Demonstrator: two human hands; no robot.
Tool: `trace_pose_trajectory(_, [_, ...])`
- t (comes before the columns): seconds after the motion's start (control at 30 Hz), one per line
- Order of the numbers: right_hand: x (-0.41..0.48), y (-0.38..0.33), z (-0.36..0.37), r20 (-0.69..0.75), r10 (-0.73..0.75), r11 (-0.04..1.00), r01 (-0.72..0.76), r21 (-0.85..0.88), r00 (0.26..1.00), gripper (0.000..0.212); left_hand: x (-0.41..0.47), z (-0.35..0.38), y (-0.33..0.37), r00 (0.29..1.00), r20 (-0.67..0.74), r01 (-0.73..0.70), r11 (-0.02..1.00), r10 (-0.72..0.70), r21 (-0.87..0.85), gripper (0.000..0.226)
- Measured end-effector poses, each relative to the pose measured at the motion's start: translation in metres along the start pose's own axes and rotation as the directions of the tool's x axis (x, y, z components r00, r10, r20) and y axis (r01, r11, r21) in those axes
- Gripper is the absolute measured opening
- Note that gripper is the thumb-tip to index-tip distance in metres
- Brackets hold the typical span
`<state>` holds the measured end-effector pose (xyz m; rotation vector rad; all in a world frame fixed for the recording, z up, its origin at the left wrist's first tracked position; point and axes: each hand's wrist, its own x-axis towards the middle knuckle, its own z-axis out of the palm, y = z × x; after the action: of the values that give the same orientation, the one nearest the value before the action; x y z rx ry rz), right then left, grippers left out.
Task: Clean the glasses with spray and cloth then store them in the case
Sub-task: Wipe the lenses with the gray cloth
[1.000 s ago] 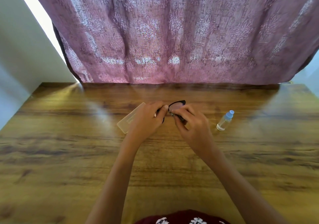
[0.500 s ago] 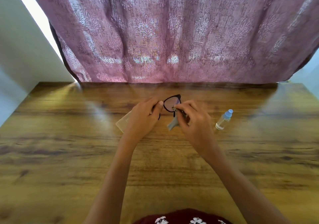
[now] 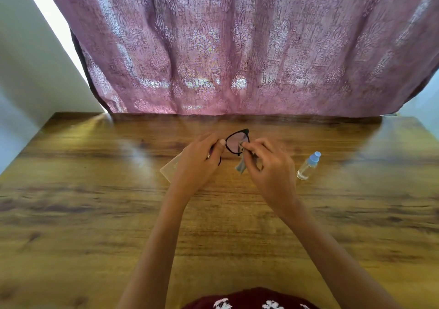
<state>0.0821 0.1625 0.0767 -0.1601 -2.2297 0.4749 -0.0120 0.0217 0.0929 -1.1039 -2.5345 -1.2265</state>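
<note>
A patterned mauve curtain hangs at twelve o'clock behind a glossy wood-grain table. Above its centre, the left hand pinches one side of black-rimmed glasses, hiding that lens. The right hand presses a grey cloth to the exposed lens. A translucent case lies at nine o'clock, half covered; a clear, blue-capped spray bottle lies at three.

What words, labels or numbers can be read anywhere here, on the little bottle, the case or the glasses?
None can be read.
Spray bottle: clear with a blue cap, no label visible.
Case: a faint mark near its edge, too blurred to read.
Glasses: black frame, no visible marking.
Cloth: plain grey.
</note>
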Motion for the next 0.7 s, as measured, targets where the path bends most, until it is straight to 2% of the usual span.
trace_pose_trajectory(0.17, [-0.002, -0.01, 0.005, 0.033, -0.102, 0.995, 0.102, 0.022, 0.994, 0.016, -0.001, 0.002, 0.005, 0.999, 0.026, -0.023, 0.999, 0.022, 0.023, 0.027])
trace_pose_trajectory(0.47, [0.006, -0.002, 0.001, -0.011, -0.003, 0.999, 0.003, -0.035, 1.0, 0.014, -0.001, -0.002, 0.0, 1.0, 0.0, -0.008, 1.0, 0.008, 0.025, 0.021])
trace_pose_trajectory(0.7, [0.001, -0.018, 0.007, 0.017, -0.118, 0.993, 0.118, -0.01, 0.993, 0.014, 0.0, -0.002, -0.001, 0.999, 0.036, -0.039, 0.998, 0.037, 0.054, 0.021])
